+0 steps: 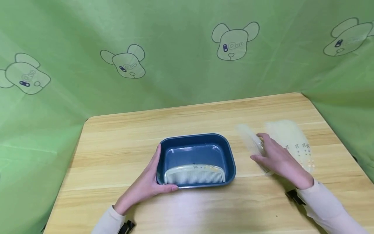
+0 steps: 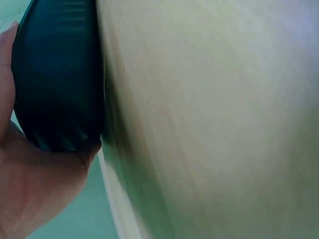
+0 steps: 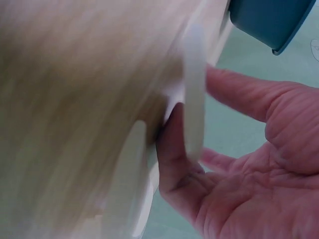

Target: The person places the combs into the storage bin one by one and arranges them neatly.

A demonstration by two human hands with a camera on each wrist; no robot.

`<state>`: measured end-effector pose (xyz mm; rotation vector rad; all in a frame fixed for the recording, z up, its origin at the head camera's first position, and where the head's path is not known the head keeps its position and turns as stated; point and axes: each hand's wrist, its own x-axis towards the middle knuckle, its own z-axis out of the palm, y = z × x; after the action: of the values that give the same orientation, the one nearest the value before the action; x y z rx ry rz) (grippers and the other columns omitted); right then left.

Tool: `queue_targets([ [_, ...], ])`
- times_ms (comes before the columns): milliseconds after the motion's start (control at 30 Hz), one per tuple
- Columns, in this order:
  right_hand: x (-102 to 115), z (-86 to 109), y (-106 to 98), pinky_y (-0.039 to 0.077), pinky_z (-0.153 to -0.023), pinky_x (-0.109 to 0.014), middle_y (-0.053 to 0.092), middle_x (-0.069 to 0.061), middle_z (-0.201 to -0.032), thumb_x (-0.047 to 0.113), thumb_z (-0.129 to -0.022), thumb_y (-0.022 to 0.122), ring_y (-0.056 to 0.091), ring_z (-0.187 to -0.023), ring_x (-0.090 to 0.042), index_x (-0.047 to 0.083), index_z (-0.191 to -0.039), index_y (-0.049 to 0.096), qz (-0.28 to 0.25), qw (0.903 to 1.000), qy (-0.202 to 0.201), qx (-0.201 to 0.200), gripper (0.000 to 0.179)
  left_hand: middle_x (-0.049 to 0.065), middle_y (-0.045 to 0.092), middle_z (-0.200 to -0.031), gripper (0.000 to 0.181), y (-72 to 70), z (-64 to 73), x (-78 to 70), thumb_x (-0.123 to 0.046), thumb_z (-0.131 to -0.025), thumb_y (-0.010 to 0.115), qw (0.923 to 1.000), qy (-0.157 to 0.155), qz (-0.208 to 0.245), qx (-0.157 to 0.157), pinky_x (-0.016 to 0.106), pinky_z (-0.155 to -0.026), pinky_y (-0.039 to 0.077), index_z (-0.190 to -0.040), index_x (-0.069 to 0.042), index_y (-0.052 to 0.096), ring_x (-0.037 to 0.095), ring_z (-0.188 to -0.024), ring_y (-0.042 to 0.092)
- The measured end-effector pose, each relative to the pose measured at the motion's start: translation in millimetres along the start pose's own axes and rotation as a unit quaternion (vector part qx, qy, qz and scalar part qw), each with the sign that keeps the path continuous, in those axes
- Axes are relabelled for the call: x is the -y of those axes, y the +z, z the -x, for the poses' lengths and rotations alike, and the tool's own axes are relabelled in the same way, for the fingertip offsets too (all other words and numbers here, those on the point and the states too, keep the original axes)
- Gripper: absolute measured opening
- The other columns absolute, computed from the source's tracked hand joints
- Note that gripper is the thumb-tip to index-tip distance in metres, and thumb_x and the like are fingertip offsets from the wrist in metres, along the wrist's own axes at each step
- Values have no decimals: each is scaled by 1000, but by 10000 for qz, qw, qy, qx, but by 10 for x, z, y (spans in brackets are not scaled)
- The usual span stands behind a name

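Note:
A dark blue rectangular plastic basin (image 1: 193, 152) sits on the table, with a pale comb (image 1: 195, 174) lying along its near side inside. My left hand (image 1: 149, 178) grips the basin's left end, thumb along the near rim and fingers at the left wall; the left wrist view shows the hand around the basin's end (image 2: 60, 74). To the right of the basin, my right hand (image 1: 277, 159) pinches another pale comb (image 1: 249, 138), blurred by motion. The right wrist view shows this comb (image 3: 194, 94) edge-on between thumb and fingers.
More pale comb shapes (image 1: 284, 131) with printed marks lie at the right of the wooden table (image 1: 122, 146), partly behind the right hand; blur hides how many. A green cloth (image 1: 181, 65) with bear-head drawings hangs behind the table and along its sides.

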<state>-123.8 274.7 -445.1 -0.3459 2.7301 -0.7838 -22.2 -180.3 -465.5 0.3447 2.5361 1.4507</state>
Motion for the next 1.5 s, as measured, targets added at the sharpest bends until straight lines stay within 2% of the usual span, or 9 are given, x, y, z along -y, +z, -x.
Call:
queue_targets([
  [133, -8, -7, -12, 54, -83, -60, 61, -40, -128, 16, -106, 73, 63, -106, -45, -6, -165, 25, -174, 9995, -261, 34, 79, 12, -4, -182, 148, -9, 5, 9, -46, -78, 100, 10000, -21, -8, 1, 63, -126, 19, -175, -31, -11, 34, -165, 7],
  [267, -36, 1, -37, 52, -72, -46, 66, -25, -109, 13, -110, 66, 61, -89, -31, -3, -166, 27, -517, 9980, -340, 112, 69, 13, -4, -182, 148, -1, 4, 23, -46, -79, 100, 10000, -35, -37, 3, 64, -126, 19, -175, -31, -11, 35, -165, 7],
  [467, -56, 15, -63, 49, -76, -38, 61, -18, -112, 12, -112, 65, 57, -93, -27, -6, -165, 33, -880, 9952, -428, 19, 64, 13, -4, -182, 148, 17, -3, 38, -45, -79, 100, 10000, -16, -8, 11, 64, -126, 19, -175, -32, -11, 34, -165, 7],
  [700, -69, 0, -62, 44, -63, -27, 54, -13, -105, 6, -107, 71, 49, -80, -19, -7, -158, 45, -1724, 9831, -599, -156, 59, 13, -5, -182, 148, 16, -2, 29, -45, -79, 100, 10000, -29, -24, 20, 64, -126, 19, -175, -31, -11, 35, -164, 7],
  [800, -53, -5, -63, 49, -65, -24, 54, -14, -109, 8, -107, 72, 55, -81, -15, -4, -158, 48, -2085, 9763, -533, -248, 58, 11, -5, -182, 148, 11, 0, 21, -44, -79, 100, 10000, -33, -25, 13, 64, -126, 19, -175, -31, -11, 35, -165, 7],
  [1000, 36, 20, -114, 57, -70, -25, 58, -14, -112, 14, -108, 72, 63, -87, -14, 1, -160, 50, -2395, 9688, -515, -374, 58, 11, -4, -182, 147, 12, -7, 8, -45, -80, 100, 10000, 12, -44, 12, 64, -126, 19, -175, -31, -10, 34, -165, 7],
  [1133, 119, 21, -140, 55, -67, -25, 61, -13, -107, 10, -107, 72, 61, -82, -16, 3, -159, 52, -2706, 9586, -842, -280, 56, 12, -3, -182, 148, 14, -6, 6, -44, -79, 101, 10000, 35, -44, -30, 65, -126, 19, -175, -32, -10, 35, -165, 7],
  [1267, 189, 19, -144, 55, -67, -25, 63, -15, -108, 5, -108, 69, 61, -84, -18, 7, -160, 52, -2983, 9477, -1137, 18, 55, 12, -3, -182, 149, 23, 5, -1, -43, -78, 101, 10000, 45, -31, -37, 65, -126, 19, -176, -30, -11, 35, -164, 8],
  [1500, 361, -1, -90, 54, -67, -25, 64, -16, -107, 2, -108, 67, 60, -85, -21, 7, -157, 55, -2977, 9405, -1603, 329, 50, 11, -3, -182, 149, 12, 11, -13, -45, -78, 101, 10000, 5, -42, -49, 64, -126, 19, -176, -30, -10, 35, -164, 9],
])
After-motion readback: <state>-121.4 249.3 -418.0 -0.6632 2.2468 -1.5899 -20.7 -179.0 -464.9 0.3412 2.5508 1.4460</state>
